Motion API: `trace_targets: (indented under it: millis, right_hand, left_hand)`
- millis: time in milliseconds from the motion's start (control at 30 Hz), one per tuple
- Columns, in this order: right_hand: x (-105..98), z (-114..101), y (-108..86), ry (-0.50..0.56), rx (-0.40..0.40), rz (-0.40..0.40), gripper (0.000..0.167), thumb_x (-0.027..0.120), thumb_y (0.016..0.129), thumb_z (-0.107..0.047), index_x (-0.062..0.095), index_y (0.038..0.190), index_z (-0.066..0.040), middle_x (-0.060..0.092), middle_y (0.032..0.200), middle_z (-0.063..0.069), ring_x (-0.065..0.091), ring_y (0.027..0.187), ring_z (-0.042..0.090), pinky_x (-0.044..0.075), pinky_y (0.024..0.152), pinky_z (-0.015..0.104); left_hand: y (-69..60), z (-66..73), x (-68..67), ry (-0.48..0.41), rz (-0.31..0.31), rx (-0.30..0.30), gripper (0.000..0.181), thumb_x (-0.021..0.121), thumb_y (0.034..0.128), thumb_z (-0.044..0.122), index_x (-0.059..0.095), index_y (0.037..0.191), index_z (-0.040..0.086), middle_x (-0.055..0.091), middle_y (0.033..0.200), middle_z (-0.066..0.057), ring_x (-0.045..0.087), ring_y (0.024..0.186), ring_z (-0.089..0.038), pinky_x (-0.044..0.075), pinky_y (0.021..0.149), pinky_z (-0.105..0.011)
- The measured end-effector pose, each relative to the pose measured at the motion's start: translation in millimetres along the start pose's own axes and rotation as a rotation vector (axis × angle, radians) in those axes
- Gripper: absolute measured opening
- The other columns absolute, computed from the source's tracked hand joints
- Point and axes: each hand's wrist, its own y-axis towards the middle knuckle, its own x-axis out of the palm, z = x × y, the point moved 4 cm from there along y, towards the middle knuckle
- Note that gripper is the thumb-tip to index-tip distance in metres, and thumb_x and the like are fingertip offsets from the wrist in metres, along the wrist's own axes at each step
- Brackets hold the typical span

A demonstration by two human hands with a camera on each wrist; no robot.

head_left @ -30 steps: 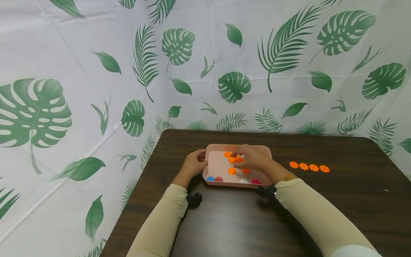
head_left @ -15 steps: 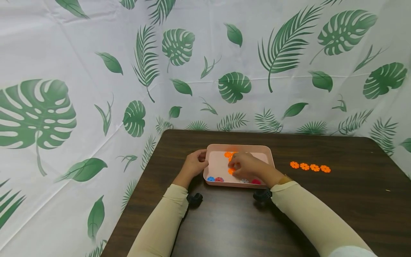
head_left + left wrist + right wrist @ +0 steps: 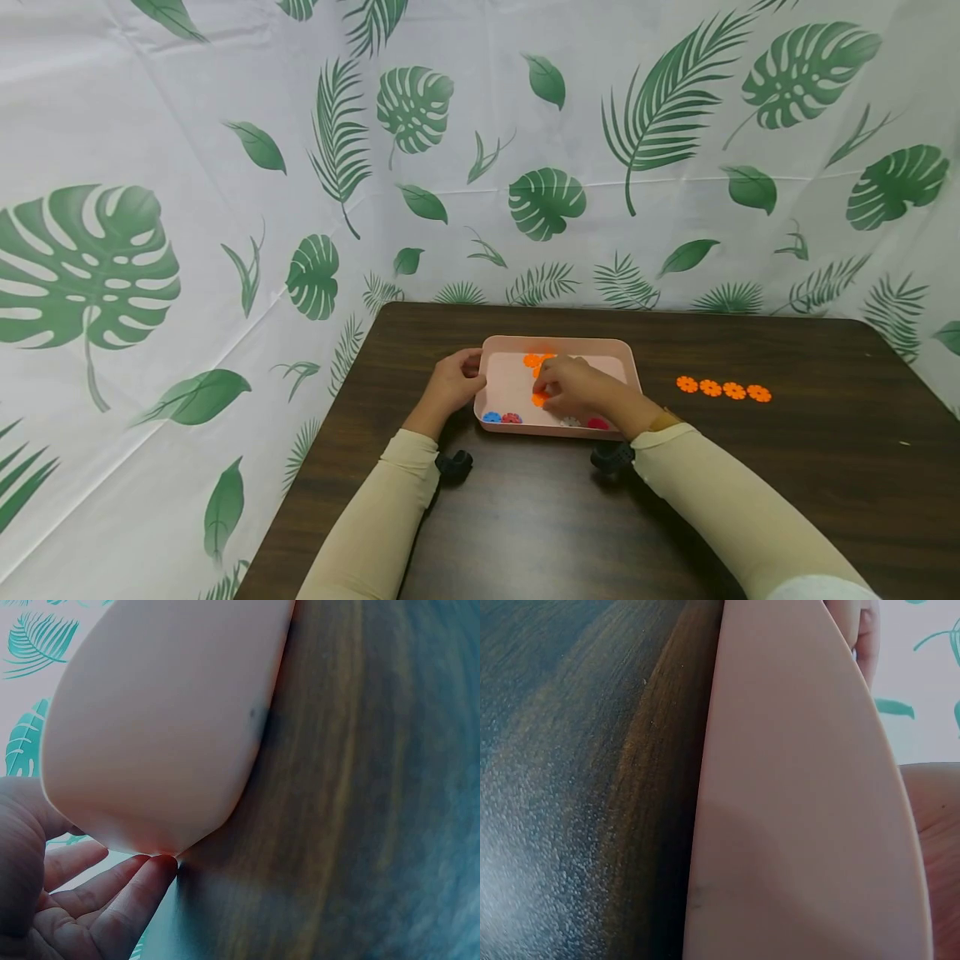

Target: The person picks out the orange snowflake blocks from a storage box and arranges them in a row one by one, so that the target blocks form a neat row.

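Observation:
A shallow pink tray [image 3: 495, 396] lies on the dark table. My left hand [image 3: 452, 383] holds its left end; the left wrist view has fingertips [image 3: 161, 866] against the lower edge of that end. Inside the tray are orange notched plastic discs, such as one orange disc [image 3: 532, 360] near the back. My right hand [image 3: 581, 385] is over the tray with curled fingers pointing down, close to an orange disc [image 3: 540, 400]. Whether it pinches a disc is hidden. The tray's side wall [image 3: 802, 787] blocks the right fingertips in the right wrist view.
A blue disc [image 3: 491, 417], a red-and-blue disc [image 3: 512, 418], a pale disc [image 3: 570, 422] and a red disc [image 3: 597, 424] lie along the tray's front wall. Right of the tray, several orange discs [image 3: 709, 387] form a row on the table [image 3: 825, 467]. A leaf-print cloth [image 3: 480, 183] hangs behind.
My right hand has moved slightly left and down within the tray, and its spread fingers have curled together. It stays there over the last half second. My left hand keeps its place.

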Motion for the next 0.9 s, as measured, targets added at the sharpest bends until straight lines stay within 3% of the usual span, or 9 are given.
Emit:
trace_targets:
  millis: [433, 667, 900]
  right_hand:
    - [-0.8, -0.6, 0.5, -0.05, -0.024, -0.007, 0.021, 0.076, 0.09, -0.019, 0.079, 0.111, -0.018, 0.063, 0.104, -0.006, 0.053, 0.094, 0.018, 0.044, 0.088, 0.047]
    - [-1.3, -5.3, -0.1, -0.108, -0.038, -0.011, 0.022, 0.076, 0.084, -0.019, 0.078, 0.105, -0.017, 0.063, 0.1, -0.006, 0.053, 0.093, 0.019, 0.042, 0.092, 0.052]
    - [-2.7, -6.9, 0.8, -0.201, -0.085, 0.04, 0.019, 0.078, 0.08, -0.023, 0.074, 0.096, -0.015, 0.06, 0.088, -0.007, 0.05, 0.08, 0.017, 0.042, 0.076, 0.038]
  left_hand:
    - [0.2, 1.6, -0.4, 0.003, 0.0, 0.008, 0.054, 0.07, 0.0876, 0.012, 0.064, 0.141, 0.007, 0.073, 0.122, -0.01, 0.069, 0.104, -0.026, 0.06, 0.086, -0.042]
    - [0.5, 0.7, 0.4, 0.019, 0.004, 0.001, 0.054, 0.07, 0.0873, 0.013, 0.064, 0.14, 0.008, 0.073, 0.12, -0.009, 0.068, 0.103, -0.025, 0.06, 0.085, -0.041]
    - [-0.1, 0.3, 0.9, 0.018, 0.005, 0.004, 0.053, 0.07, 0.0877, 0.013, 0.064, 0.141, 0.008, 0.072, 0.12, -0.01, 0.069, 0.104, -0.026, 0.06, 0.086, -0.042]
